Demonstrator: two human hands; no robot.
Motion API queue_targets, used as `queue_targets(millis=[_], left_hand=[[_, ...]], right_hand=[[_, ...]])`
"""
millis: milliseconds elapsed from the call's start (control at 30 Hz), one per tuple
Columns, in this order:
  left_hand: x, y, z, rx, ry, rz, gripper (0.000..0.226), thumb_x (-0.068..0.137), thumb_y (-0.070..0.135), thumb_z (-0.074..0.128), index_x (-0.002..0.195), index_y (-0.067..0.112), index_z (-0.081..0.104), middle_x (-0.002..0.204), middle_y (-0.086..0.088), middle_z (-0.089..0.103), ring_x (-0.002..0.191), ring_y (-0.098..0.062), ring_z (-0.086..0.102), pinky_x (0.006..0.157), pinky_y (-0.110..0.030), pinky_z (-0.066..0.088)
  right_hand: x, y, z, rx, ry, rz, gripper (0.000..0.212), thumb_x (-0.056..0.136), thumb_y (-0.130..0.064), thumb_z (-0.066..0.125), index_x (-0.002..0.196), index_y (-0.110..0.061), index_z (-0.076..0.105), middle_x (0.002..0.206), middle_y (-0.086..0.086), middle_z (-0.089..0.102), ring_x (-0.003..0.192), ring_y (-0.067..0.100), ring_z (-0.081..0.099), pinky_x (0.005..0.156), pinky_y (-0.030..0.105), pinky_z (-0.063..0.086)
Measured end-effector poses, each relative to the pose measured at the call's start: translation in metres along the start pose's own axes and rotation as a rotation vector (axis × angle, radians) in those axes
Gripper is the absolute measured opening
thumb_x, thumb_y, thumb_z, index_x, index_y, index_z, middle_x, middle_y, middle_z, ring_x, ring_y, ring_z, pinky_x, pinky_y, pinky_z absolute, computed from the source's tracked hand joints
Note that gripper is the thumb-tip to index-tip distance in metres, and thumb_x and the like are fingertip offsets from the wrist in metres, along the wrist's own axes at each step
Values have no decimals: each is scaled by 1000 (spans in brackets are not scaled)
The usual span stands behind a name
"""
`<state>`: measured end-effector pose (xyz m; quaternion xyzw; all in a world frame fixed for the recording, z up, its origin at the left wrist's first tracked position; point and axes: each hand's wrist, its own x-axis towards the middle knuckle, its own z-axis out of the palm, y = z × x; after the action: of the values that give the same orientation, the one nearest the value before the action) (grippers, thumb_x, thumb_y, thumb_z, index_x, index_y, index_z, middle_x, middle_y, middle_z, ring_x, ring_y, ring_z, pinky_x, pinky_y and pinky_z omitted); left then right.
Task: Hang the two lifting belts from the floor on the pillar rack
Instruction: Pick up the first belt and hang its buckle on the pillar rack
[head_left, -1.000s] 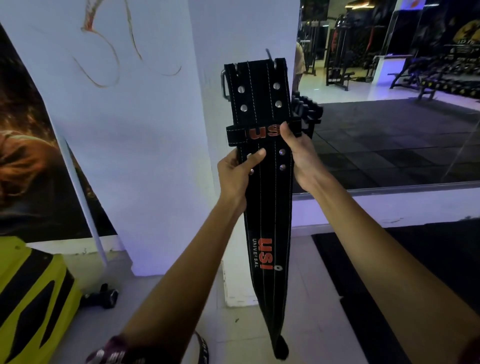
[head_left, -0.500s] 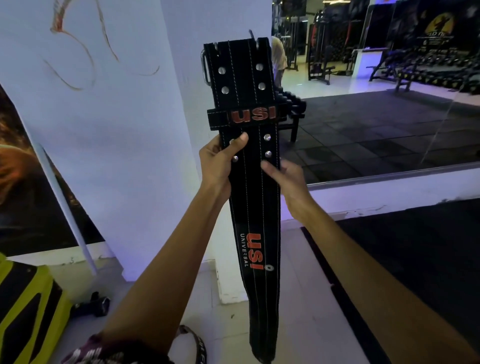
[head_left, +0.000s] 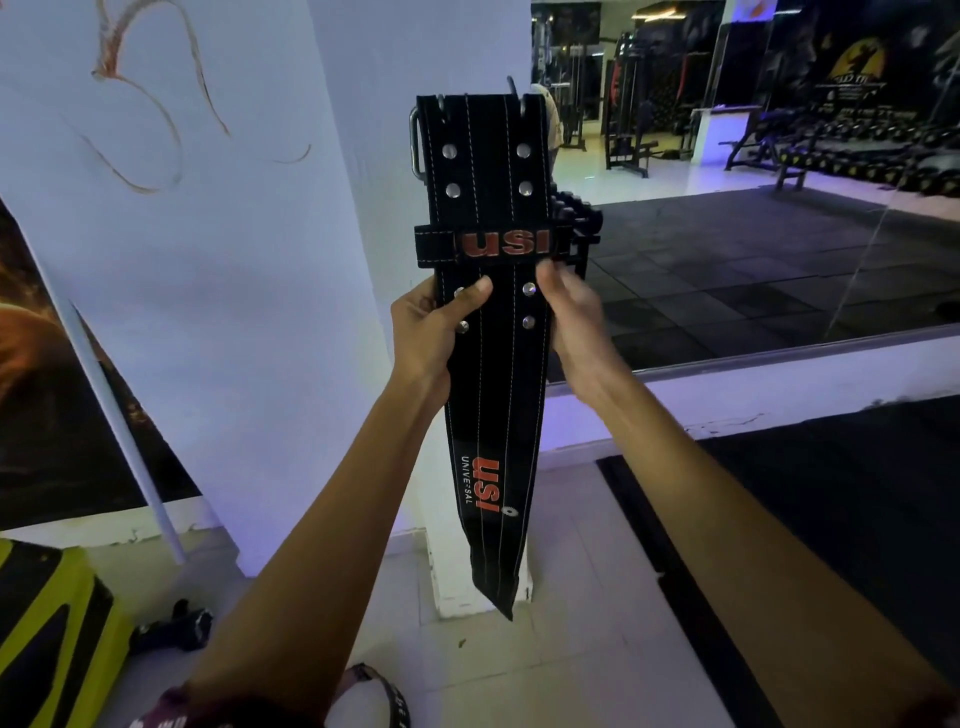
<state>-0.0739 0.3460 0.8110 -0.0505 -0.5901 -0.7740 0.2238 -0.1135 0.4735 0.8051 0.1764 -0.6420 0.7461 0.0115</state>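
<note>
A black lifting belt (head_left: 491, 395) with red USI lettering hangs upright in front of the white pillar (head_left: 441, 57), buckle end up. Its steel buckle (head_left: 414, 141) shows at the top left, and thin metal prongs or hooks (head_left: 511, 85) stick up over its top edge. My left hand (head_left: 434, 332) grips the belt's left edge just under the keeper loop, thumb across the front. My right hand (head_left: 574, 319) holds the right edge at the same height, slightly blurred. A strap that may be the second belt (head_left: 382, 699) lies on the floor behind my left forearm, mostly hidden.
A large wall mirror (head_left: 753, 234) to the right reflects gym benches and dumbbell racks. A yellow and black object (head_left: 47, 639) sits at the bottom left, with a small dark item (head_left: 176, 626) beside it. A white pole (head_left: 124, 431) leans on the wall. Black rubber matting (head_left: 831, 519) covers the floor on the right.
My right hand slid down from the keeper loop, then came back up to the belt's right edge. The belt sits higher in view, its lower tip well off the floor.
</note>
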Motion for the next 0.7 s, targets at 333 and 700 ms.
queue_targets(millis=[333,700], left_hand=[[-57,-92,-58,477,-214,-268,15,83,4,65,95,11,69,82,10,74,81,-7,72,71,-21,58],[-94,-183,-103,822,-321,-472,15,74,7,75,84,-3,72,80,-14,73,75,-22,69,77,-43,57]], right_hand=[[23,2,9,233,174,115,19,78,-40,67,74,-24,59,75,-10,55,56,4,41,39,17,28],[29,-14,2,278,252,113,25,78,-40,68,66,-24,55,65,-7,46,53,6,38,42,21,28]])
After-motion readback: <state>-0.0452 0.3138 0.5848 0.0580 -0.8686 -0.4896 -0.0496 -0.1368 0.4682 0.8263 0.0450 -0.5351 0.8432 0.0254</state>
